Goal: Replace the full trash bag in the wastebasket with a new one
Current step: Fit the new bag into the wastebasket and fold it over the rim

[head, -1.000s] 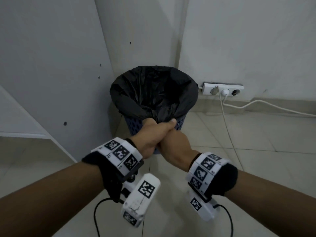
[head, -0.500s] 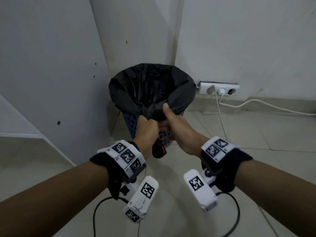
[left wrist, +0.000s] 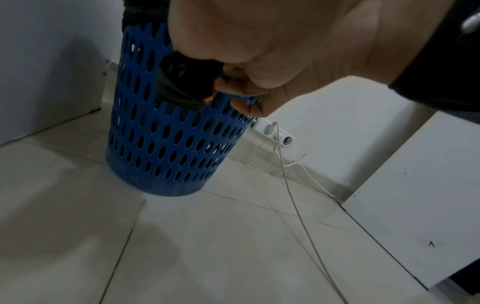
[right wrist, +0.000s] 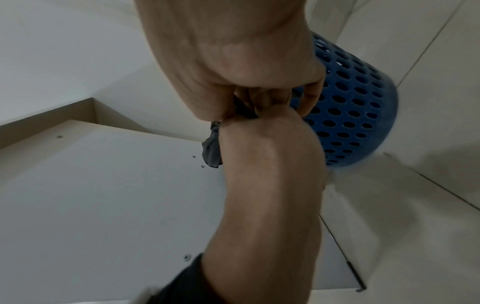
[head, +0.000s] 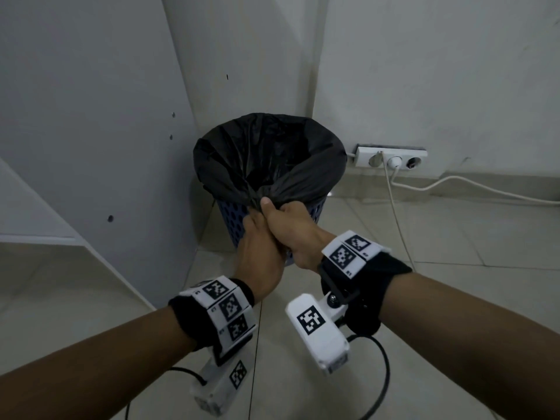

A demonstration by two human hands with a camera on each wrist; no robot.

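A black trash bag (head: 269,153) lines a blue perforated wastebasket (head: 233,219) that stands in the corner. The bag's mouth is stretched over the rim and bunched at the near side. My left hand (head: 256,228) and right hand (head: 274,213) are pressed together there, both gripping the gathered plastic, right thumb on top. In the left wrist view, a twisted bunch of the bag (left wrist: 182,86) sticks out of my left hand (left wrist: 233,86) in front of the wastebasket (left wrist: 166,144). In the right wrist view, a tail of the bag (right wrist: 213,148) hangs below my right hand (right wrist: 259,100).
A white power strip (head: 392,157) sits on the wall right of the basket, with a white cable (head: 397,213) running across the tiled floor. A white cabinet panel (head: 91,131) stands close on the left. A white board (left wrist: 415,195) leans at the right.
Half a second ago my hands were slightly apart at the rim; now the right hand has closed over the left, and the bag's near edge is drawn into a tighter bunch.
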